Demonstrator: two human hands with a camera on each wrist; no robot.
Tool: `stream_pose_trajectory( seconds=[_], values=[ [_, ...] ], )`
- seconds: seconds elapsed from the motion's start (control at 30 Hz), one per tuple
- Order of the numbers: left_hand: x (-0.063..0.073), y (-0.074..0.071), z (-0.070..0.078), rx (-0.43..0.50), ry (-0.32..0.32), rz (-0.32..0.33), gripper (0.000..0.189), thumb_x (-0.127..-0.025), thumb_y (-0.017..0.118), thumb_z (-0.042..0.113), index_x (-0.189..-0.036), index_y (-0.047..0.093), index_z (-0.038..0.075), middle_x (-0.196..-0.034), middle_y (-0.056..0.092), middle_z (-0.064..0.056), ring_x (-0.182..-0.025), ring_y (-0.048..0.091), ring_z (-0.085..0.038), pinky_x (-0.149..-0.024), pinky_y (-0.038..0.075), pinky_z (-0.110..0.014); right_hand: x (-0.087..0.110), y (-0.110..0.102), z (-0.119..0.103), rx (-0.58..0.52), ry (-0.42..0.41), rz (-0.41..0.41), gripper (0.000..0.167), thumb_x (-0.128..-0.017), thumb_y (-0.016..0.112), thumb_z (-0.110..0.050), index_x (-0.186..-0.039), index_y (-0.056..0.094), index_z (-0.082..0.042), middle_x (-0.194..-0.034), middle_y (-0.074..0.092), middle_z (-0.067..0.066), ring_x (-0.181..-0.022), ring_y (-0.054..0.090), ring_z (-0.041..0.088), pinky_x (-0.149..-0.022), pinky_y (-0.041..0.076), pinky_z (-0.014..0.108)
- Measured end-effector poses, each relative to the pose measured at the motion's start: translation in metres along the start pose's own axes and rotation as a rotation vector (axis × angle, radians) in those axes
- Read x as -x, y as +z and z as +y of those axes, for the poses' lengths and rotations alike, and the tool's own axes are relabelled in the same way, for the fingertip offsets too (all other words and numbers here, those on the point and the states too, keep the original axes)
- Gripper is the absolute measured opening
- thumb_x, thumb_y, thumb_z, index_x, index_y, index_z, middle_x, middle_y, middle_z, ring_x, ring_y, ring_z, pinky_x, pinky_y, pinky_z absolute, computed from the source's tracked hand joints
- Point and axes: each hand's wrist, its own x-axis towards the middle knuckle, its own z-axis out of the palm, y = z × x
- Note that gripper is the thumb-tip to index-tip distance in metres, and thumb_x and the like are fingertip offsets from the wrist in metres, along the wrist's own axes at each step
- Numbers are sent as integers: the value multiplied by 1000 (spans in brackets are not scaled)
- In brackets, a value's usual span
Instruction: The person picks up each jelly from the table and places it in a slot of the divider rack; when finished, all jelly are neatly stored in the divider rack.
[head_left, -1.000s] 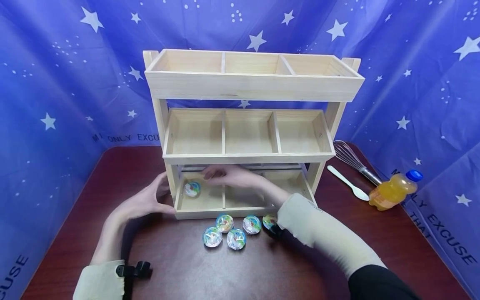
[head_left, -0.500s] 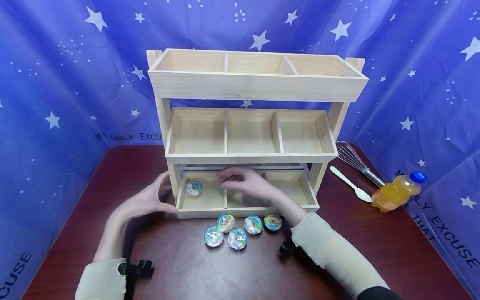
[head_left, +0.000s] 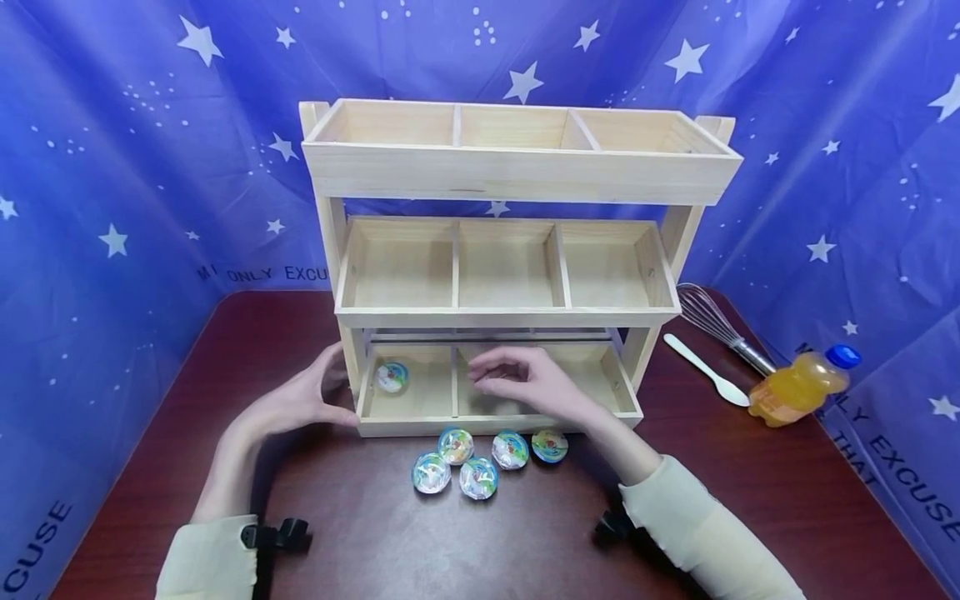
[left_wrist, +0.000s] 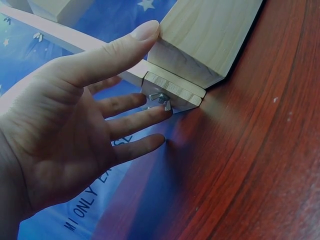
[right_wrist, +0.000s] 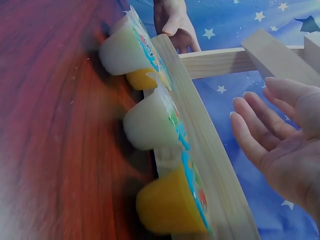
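A three-tier wooden rack (head_left: 517, 177) stands on the table, each tier split into three compartments. One jelly cup (head_left: 392, 377) with a printed foil lid lies in the bottom tier's left compartment. My left hand (head_left: 296, 402) is at the rack's lower left corner; in the left wrist view its thumb (left_wrist: 142, 32) touches the bottom tray, fingers spread and nearly straight. Over the bottom tier's middle compartment hovers my right hand (head_left: 536, 385), holding nothing, fingers relaxed. Several jelly cups (head_left: 478, 478) stand before the rack; the right wrist view shows pale cups (right_wrist: 150, 122) and an orange cup (right_wrist: 167, 202).
To the right of the rack lie a whisk (head_left: 723, 325), a white spoon (head_left: 705, 371) and a bottle of orange drink (head_left: 798, 387) with a blue cap. A blue star-patterned curtain (head_left: 150, 167) hangs behind and at both sides of the dark red table (head_left: 360, 533).
My right hand has drawn back rightward from the bottom tier's left compartment to above the middle one. The left hand stays at the corner. The head view has shifted slightly.
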Motion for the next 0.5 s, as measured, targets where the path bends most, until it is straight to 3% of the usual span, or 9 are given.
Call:
stream_pose_trajectory(
  seconds=[0.2, 0.5],
  values=[
    [0, 0, 2, 6, -6, 1, 112, -77, 92, 22, -161, 17, 12, -162, 34, -21, -144, 45, -48, -118, 36, -64, 22, -9, 3, -28, -17, 3, 33, -95, 71, -7, -127, 67, 0, -116, 75, 17, -103, 74, 14, -89, 61, 28],
    [1, 0, 2, 11, -20, 4, 114, -76, 92, 23, -161, 17, 14, -163, 32, -19, -145, 44, -48, -118, 36, -64, 46, -14, 8, -51, -48, -26, 31, -96, 69, -3, -127, 67, -2, -116, 72, 27, -104, 74, 17, -89, 60, 27]
  ],
)
